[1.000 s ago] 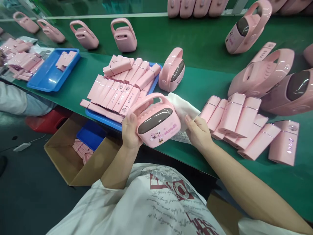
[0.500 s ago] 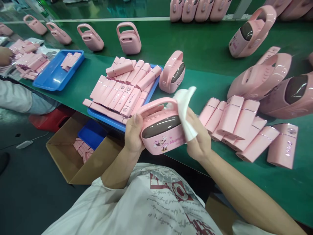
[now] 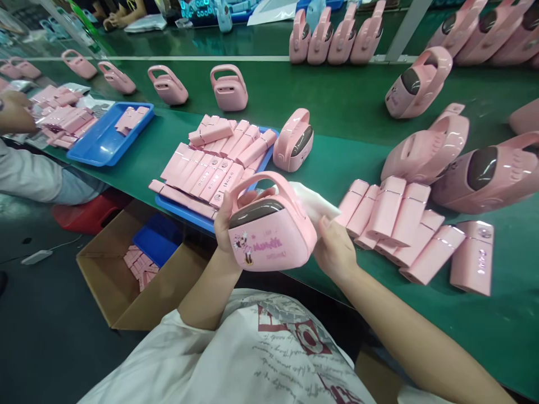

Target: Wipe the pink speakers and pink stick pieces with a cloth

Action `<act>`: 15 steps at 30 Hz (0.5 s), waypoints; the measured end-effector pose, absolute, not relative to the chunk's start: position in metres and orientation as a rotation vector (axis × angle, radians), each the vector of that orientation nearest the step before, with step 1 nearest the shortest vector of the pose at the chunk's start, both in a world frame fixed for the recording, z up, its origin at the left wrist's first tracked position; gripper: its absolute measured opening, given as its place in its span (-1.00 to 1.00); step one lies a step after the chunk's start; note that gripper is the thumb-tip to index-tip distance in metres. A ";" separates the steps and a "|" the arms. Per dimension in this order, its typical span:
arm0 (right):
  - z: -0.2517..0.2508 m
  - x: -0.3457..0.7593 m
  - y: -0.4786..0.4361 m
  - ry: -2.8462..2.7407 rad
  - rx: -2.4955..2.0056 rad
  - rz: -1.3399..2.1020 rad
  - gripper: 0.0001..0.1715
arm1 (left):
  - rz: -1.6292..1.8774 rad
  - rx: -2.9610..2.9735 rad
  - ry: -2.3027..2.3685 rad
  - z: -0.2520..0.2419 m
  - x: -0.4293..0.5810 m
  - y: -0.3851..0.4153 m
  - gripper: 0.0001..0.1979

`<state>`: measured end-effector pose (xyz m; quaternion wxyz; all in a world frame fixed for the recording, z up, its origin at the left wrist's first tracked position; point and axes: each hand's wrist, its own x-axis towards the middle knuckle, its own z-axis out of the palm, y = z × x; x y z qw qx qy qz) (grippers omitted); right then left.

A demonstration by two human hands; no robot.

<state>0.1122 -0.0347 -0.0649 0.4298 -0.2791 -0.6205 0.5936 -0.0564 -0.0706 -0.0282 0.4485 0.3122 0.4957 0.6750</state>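
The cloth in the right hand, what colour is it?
The cloth is white, seen best in the head view.

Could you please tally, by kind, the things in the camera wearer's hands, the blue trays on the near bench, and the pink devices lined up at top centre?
Held pink rounded plastic device: 1
White cloth-like sheet: 1
Blue rectangular plastic trays: 2
Pink handled plastic devices, top centre: 4
Total: 8

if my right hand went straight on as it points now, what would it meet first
Probably the pink handled device in your left hand, the white cloth held in your right hand leading; depth is unclear, so it might pass just behind.
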 end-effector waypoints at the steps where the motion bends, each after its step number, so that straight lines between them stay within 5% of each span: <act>1: -0.065 0.112 -0.034 -1.491 -0.709 1.497 -0.36 | 1.646 0.756 1.227 -0.027 -0.058 -0.070 -0.50; 7: -0.064 0.115 -0.023 -1.376 -0.784 1.258 -0.39 | 1.599 0.755 1.100 -0.014 -0.055 -0.065 -0.56; 15: -0.063 0.118 -0.029 -2.117 -0.285 0.281 -0.36 | 1.510 0.530 1.072 -0.019 -0.037 -0.066 -0.50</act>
